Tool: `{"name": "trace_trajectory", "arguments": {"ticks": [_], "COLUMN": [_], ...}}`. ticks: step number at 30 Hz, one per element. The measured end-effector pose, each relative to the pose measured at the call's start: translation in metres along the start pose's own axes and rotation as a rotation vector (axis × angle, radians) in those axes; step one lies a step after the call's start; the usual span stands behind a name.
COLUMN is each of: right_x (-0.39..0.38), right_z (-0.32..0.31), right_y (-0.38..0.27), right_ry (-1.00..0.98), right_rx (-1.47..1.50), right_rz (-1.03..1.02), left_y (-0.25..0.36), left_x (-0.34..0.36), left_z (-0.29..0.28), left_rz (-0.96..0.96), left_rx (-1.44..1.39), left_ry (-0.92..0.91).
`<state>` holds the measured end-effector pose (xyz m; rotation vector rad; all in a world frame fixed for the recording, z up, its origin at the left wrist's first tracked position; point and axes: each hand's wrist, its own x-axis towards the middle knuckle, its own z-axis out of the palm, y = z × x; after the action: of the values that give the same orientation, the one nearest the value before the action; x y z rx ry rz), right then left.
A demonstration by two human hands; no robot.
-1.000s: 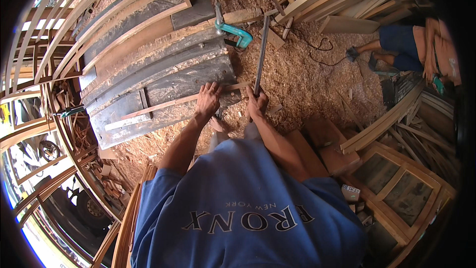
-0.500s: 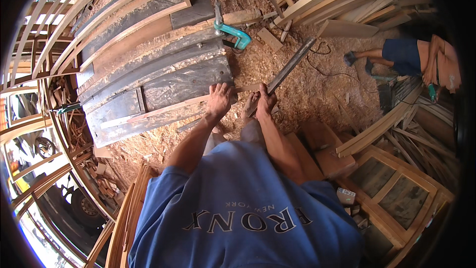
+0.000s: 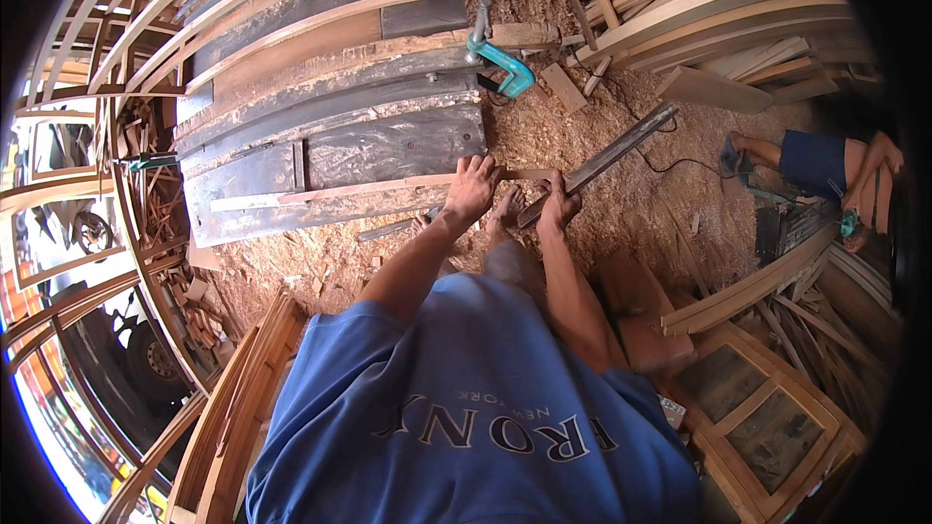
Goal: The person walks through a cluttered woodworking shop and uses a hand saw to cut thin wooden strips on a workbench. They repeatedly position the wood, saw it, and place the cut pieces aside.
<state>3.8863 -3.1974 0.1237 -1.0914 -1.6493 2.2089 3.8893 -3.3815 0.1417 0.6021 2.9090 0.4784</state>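
A long, thin wooden strip (image 3: 388,185) lies along the dark, worn bench top (image 3: 398,141), its far-left part paler than the rest. Over its right part, my left hand (image 3: 473,186) is closed, knuckles up, near the bench's right edge. The strip runs past that edge to my right hand (image 3: 557,206), whose fingers are closed around its end, thumb on top. A long, dark, straight bar (image 3: 621,150) slants up to the right from beside my right hand. Whether that hand also touches the bar I cannot tell.
A teal clamp (image 3: 505,66) sits at the bench's far right corner. Shavings (image 3: 660,213) cover the floor, crossed by a dark cord. Stacked boards (image 3: 718,0) stand far right; a wooden frame (image 3: 767,417) lies near right. At right, another person (image 3: 825,170) holds a teal tool.
The view has turned a little, so bench, clamp and bar appear farther right. Both hands keep their hold on the strip, with no clear shift along it.
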Motion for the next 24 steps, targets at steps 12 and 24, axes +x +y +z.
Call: {"name": "trace_trajectory", "arguments": {"ticks": [12,24], "right_x": [0.005,-0.011], "right_z": [-0.033,-0.048], "right_y": [-0.016,-0.034], "right_ry": [0.028,-0.048], "right_rx": [-0.311,-0.274], "right_rz": [0.037,-0.03], "left_y": [0.004,-0.007], "left_x": [0.001,-0.035], "left_z": [0.003,-0.037], "left_rz": [-0.045,-0.218], "left_rx": [-0.006,-0.246], "left_ry": [-0.09,0.249]}}
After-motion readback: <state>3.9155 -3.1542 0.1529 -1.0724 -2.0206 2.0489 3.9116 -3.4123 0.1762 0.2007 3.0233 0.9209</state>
